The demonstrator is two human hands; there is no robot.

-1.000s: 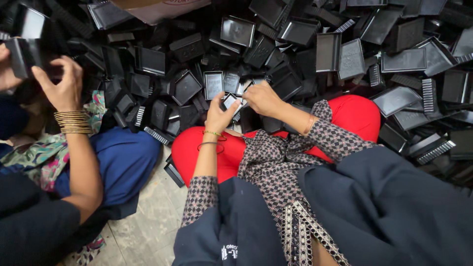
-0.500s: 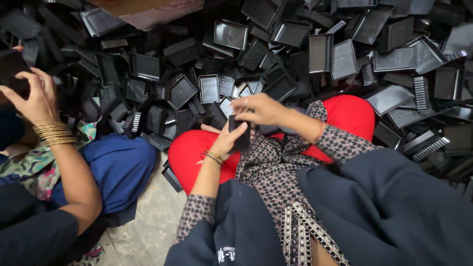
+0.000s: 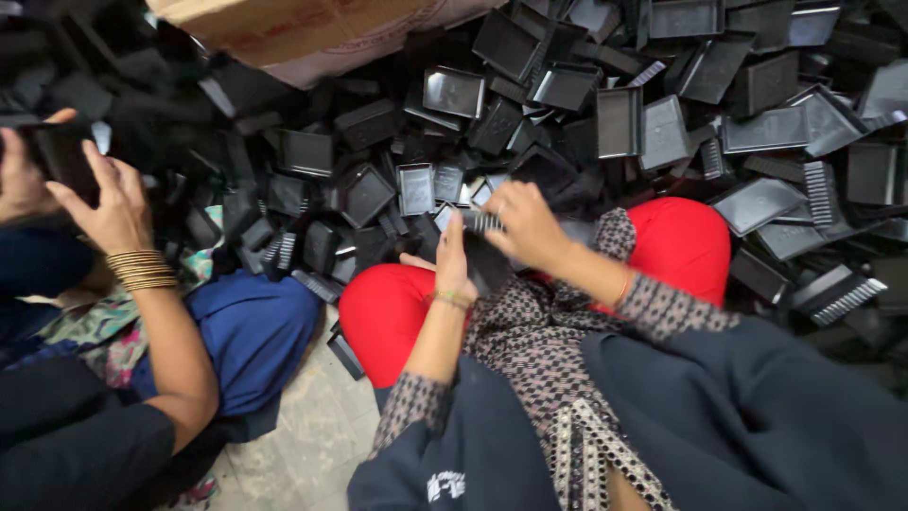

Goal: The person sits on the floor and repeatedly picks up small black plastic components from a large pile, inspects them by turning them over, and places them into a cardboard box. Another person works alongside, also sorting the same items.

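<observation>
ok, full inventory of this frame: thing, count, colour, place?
black plastic tray-like parts: too many to count, black, heaped across the top and right
black ribbed comb-like pieces: several, black with pale teeth, scattered in the heap
cardboard box: one, brown, top left on the heap
tiled floor: pale grey, bottom left of centre
co-worker's hand: one clear, gold bangles at the wrist, far left, on a dark part
red-clad knees: two, red, centre
left hand: one, touching a small ribbed part
right hand: one, gripping that part
</observation>
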